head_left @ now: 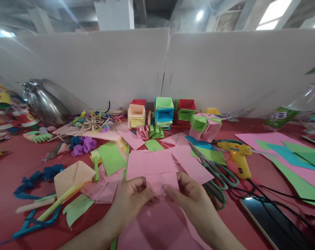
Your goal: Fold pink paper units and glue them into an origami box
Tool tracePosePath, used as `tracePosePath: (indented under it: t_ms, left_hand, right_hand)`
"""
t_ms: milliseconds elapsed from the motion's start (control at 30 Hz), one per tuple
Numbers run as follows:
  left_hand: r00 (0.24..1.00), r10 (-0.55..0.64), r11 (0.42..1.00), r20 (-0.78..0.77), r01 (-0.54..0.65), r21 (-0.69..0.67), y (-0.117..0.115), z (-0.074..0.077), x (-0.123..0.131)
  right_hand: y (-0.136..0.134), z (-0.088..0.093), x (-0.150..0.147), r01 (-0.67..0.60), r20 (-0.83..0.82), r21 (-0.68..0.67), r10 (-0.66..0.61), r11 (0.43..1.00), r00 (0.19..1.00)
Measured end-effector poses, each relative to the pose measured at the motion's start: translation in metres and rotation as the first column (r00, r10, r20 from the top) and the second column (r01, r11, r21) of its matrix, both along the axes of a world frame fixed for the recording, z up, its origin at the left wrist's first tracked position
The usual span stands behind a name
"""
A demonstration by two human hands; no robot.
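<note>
Between my two hands is a small piece of pink paper point(161, 180), held just above larger pink sheets point(147, 161). My left hand point(138, 194) pinches its left edge between thumb and fingers. At the right edge, my right hand point(187, 191) grips it the same way, thumb on the near face. A crease or fold line seems to run across its upper part. Beneath my wrists lies more pink paper point(160, 225). Green-handled scissors point(217, 173) rest just beyond my right hand.
Folded paper boxes point(164, 113) stand at the back by a white partition point(95, 66). A yellow glue gun point(238, 156) and a phone point(272, 222) with black cables lie right. Left are a peach envelope-like fold point(72, 178), blue paper strips point(32, 222) and a metal jug point(44, 102).
</note>
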State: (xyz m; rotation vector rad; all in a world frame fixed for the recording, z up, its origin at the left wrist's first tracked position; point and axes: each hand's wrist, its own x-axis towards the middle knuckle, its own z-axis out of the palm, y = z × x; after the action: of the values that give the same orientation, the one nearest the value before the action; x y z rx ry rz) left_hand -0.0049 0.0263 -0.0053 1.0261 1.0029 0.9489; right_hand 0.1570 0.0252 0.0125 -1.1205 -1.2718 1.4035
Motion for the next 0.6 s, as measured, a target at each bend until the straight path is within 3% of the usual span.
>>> tracePosePath:
  t_ms: [300, 433, 600]
  left_hand:
    - [0.994, 0.066, 0.997, -0.09, -0.068, -0.021, -0.0015, -0.0002, 0.0036]
    - [0.997, 0.047, 0.998, -0.065, -0.045, 0.031, -0.002, 0.0013, 0.0022]
    - [0.999, -0.046, 0.999, 0.002, 0.046, -0.004, -0.0008, -0.0013, -0.0004]
  right_hand:
    - [-0.0028, 0.0046, -0.0033, -0.01, 0.037, -0.079, 0.013, 0.997, 0.999]
    - [-0.0021, 0.0006, -0.0024, -0.028, 0.05, -0.06, 0.031, 0.998, 0.998]
    - [-0.0027, -0.0028, -0.0016, -0.013, 0.115, -0.021, 0.016, 1.0, 0.993]
